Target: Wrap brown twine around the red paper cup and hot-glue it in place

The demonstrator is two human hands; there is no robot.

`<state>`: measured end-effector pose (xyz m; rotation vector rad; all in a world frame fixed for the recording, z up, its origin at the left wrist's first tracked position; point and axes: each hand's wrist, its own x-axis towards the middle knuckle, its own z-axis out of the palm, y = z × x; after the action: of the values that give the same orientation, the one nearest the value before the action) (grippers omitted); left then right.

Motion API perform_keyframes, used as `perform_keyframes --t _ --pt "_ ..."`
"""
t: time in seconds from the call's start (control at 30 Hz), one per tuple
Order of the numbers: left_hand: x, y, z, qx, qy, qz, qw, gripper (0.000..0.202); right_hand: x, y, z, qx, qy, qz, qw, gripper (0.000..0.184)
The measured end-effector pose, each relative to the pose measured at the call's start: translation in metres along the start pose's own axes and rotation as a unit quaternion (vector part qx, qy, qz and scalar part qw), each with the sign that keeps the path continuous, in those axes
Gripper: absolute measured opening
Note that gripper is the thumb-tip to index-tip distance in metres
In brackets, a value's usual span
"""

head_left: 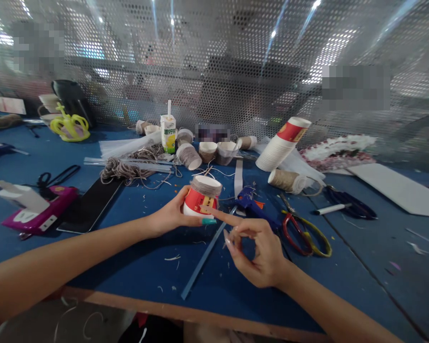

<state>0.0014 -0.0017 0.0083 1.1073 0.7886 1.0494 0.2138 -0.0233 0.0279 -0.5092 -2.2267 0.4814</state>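
My left hand [171, 215] grips a red and white paper cup [202, 197] that stands upside down on the blue table [136, 267]. Brown twine is wound round the cup's upper part. My right hand [259, 250] hovers just right of the cup. Its index finger stretches out and touches the cup's side, while the other fingers curl loosely and hold nothing. A blue glue gun [252, 202] lies right behind my right hand, and a long clear glue stick [203, 257] lies on the table under both hands.
Scissors with red and yellow handles [305, 231] lie to the right. A stack of paper cups [282, 143], twine-wrapped cups [189, 155], a twine tangle [128, 166], a juice carton [168, 133], a black phone [89, 205] and a pink box [43, 212] surround the spot. A perforated metal screen [214, 71] closes the back.
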Motion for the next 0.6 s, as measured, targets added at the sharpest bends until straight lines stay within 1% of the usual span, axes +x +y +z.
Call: perform_keyframes --t 0.13,0.2,0.37,0.5,0.6 --pt "0.0024 0.0013 -0.0080 -0.102 -0.085 -0.024 0.991 0.066 0.0025 0.0012 -0.0052 0.037 0.008 0.007 0.999 0.034" --pt "0.0026 0.0011 -0.0099 -0.121 -0.109 -0.034 0.986 0.065 0.0035 0.0014 -0.0050 0.035 0.005 0.011 0.999 0.034" --pt "0.0027 -0.0008 -0.0099 -0.126 -0.110 -0.035 0.985 0.061 0.0035 -0.0011 -0.0021 0.024 -0.008 0.016 1.000 0.034" --pt "0.0028 -0.0004 -0.0094 -0.132 -0.113 -0.036 0.984 0.059 0.0032 -0.0024 -0.0022 -0.002 0.001 0.030 1.000 0.032" --pt "0.0025 0.0004 -0.0098 -0.125 -0.116 -0.034 0.985 0.058 0.0028 -0.0021 -0.0025 -0.009 0.011 0.027 1.000 0.031"
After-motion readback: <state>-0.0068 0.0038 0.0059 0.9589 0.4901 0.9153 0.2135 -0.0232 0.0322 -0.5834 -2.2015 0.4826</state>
